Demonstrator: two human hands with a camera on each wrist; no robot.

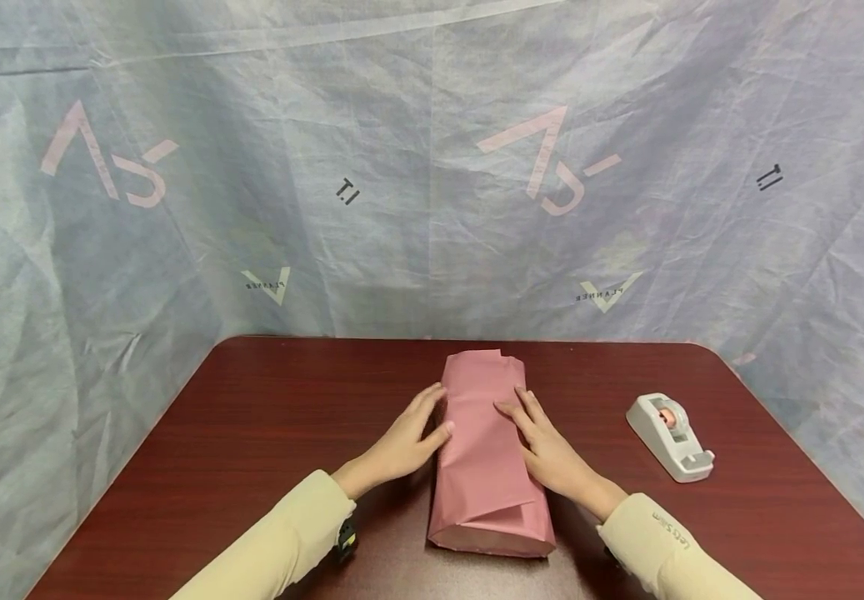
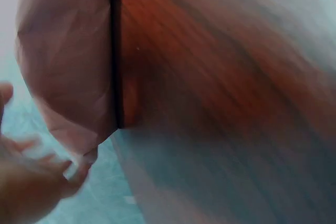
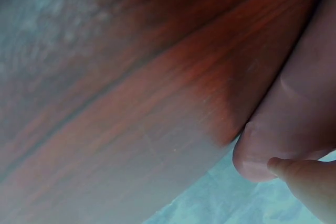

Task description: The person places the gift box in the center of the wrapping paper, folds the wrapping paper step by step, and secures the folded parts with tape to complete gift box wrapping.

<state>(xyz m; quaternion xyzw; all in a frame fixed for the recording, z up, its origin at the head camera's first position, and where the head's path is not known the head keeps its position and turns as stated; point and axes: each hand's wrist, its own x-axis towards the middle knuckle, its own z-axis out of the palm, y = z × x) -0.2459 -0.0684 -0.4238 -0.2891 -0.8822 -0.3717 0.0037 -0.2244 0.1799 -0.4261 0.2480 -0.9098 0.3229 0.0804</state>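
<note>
Pink is the long paper package, and it lies on the dark red desk, lengthwise between the two hands of a person. From where I stand, the left hand touches its left side with fingers released and loosely spread. On the opposite side rests the right hand, its fingers likewise relaxed, some of them upon the top. Farther to the right stands a white tape dispenser (an orange core shows inside it). Behind the desk hangs a greyish cloth with printed letters.
</note>
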